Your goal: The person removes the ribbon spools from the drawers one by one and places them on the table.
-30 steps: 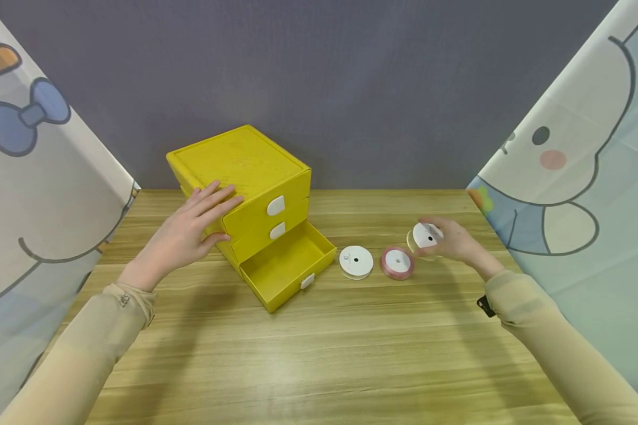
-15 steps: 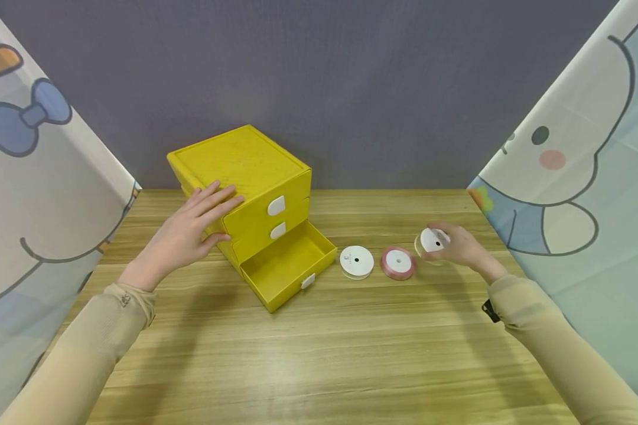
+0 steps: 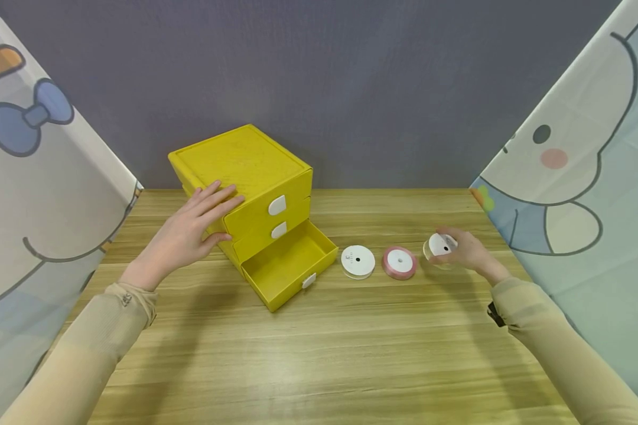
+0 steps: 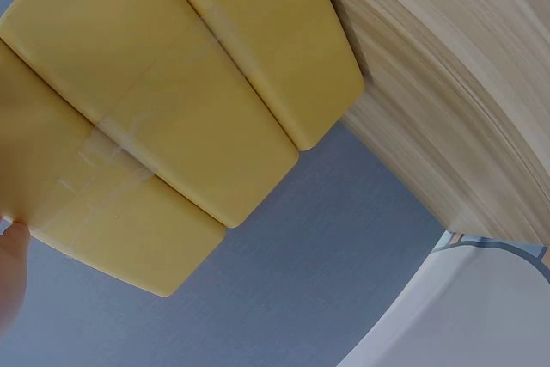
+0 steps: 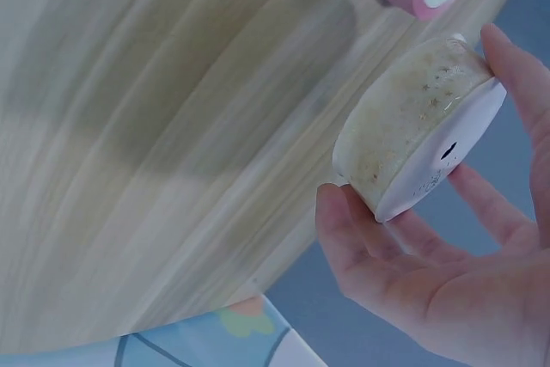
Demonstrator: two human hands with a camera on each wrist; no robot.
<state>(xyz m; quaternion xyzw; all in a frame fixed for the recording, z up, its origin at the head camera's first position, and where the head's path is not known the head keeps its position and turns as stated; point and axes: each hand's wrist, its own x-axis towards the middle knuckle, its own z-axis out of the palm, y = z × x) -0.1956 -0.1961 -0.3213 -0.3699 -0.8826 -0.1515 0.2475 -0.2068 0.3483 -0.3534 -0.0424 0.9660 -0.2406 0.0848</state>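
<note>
A yellow drawer cabinet (image 3: pixel 239 159) stands left of centre, its bottom drawer (image 3: pixel 292 265) pulled out with a bare floor. On the cabinet's near top edge rests my left hand (image 3: pixel 191 227), fingers extended. My right hand (image 3: pixel 470 254) grips a cream ribbon spool (image 5: pixel 412 118) by its rim; gold stars dot its ribbon in the right wrist view. To its left on the table lie a pink ribbon spool (image 3: pixel 399 262) and a white-faced ribbon spool (image 3: pixel 358 261), both flat. I cannot tell whether the gripped spool touches the table.
Beneath everything is a wood-grain table (image 3: pixel 319 366). A grey wall panel (image 3: pixel 383 94) rises behind it. Cartoon-printed curtains hang at the left (image 3: pixel 48 189) and the right (image 3: pixel 579 177).
My right hand has moved right and slightly nearer with the cream ribbon spool, widening its distance from the pink spool. The left hand has stayed on the cabinet.
</note>
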